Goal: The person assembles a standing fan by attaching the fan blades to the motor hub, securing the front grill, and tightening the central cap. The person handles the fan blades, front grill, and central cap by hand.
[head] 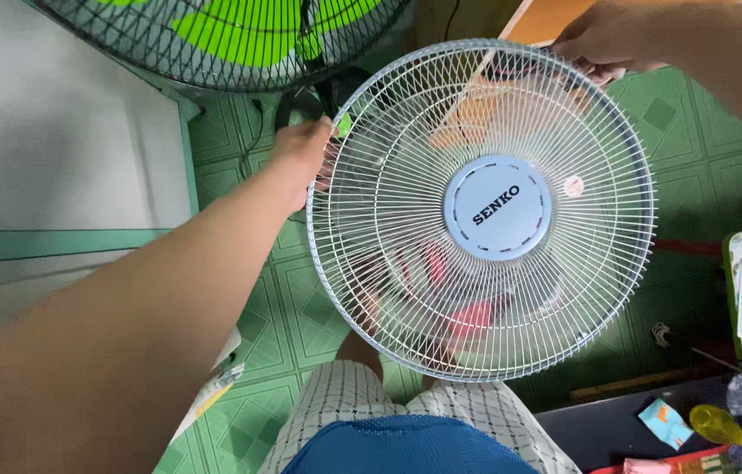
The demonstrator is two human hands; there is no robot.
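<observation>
Seen from above, 2 hands, the left hand (301,156) and right hand (603,39), grip opposite rim edges of a round white wire fan guard (406,290) held over a green tiled floor (287,316); fingertip holds could slip, dropping it.

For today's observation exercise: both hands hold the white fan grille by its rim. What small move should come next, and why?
Probably lower the white fan grille flat and away from the body. The left hand and right hand grip opposite rim edges, holding it free in the air above the green tiled floor.
</observation>
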